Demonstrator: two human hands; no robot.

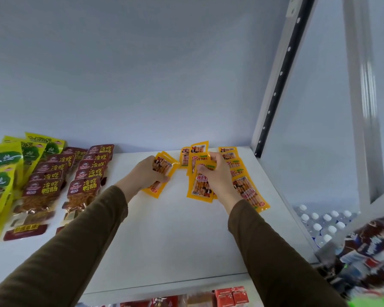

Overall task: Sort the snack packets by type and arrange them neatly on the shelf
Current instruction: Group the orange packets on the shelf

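Observation:
On the white shelf my left hand grips a small stack of yellow snack packets near the back middle. My right hand pinches another yellow packet from a loose overlapping pile just to the right. A row of the same yellow packets lies along the shelf's right side. At the left stand rows of dark red packets and, farther left, green-yellow bags.
The shelf's white upright with a black slotted strip bounds the right side. Capped water bottles sit below on the right. Red cartons show on the shelf beneath, at the bottom edge. Blurred packaged goods lie at lower right.

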